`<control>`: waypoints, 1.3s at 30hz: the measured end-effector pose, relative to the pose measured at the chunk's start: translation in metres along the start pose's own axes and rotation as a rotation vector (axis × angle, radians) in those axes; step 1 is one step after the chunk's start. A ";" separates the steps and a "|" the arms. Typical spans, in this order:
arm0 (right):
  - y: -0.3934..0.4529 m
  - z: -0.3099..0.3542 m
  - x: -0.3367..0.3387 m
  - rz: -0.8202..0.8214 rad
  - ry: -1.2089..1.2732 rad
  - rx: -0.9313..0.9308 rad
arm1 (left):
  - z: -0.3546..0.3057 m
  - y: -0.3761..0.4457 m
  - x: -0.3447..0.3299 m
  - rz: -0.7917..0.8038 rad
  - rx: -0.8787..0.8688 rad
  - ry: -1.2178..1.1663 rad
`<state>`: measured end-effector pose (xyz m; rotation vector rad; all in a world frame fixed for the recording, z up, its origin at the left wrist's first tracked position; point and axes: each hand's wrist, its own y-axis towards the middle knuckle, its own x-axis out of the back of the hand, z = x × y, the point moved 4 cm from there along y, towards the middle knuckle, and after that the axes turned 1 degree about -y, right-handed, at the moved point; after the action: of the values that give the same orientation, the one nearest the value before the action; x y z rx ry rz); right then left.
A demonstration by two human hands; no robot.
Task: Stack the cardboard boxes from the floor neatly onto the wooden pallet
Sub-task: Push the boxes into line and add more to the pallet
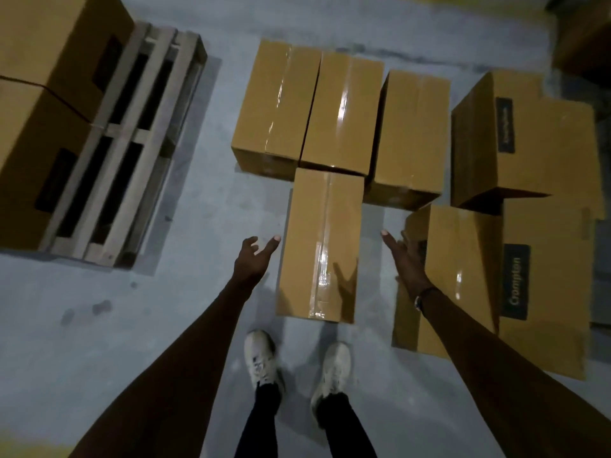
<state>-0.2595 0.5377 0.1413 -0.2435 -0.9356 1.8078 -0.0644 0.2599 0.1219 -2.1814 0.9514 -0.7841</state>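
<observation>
A taped cardboard box [322,246] lies on the grey floor [198,200], bare floor along both long edges. The left hand [254,259] and right hand [405,259] flank it, fingers spread, holding nothing. The wooden pallet [132,153] sits far left.

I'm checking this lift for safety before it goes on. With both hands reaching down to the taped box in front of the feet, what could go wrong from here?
1. The left hand and right hand are open and off the nearest box; its glossy tape may make the grip slip.
2. Its far end touches the row of boxes, so lifting could nudge them.
3. The pallet lies to the left, which may mean a loaded twist.
</observation>
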 end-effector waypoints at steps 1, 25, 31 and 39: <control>0.025 -0.016 -0.007 -0.006 0.005 0.008 | 0.016 0.026 -0.011 0.006 0.005 -0.004; 0.267 -0.197 -0.099 0.083 -0.053 0.151 | 0.149 0.289 -0.132 0.194 -0.227 -0.048; 0.187 -0.120 -0.093 0.101 -0.048 0.178 | 0.088 0.207 -0.080 0.158 -0.214 -0.084; 0.033 0.042 -0.091 0.157 -0.057 0.226 | -0.047 0.040 0.041 0.043 -0.278 -0.057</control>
<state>-0.2662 0.4338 0.1240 -0.1263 -0.7599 2.0563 -0.0916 0.1923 0.1330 -2.3963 1.1303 -0.5942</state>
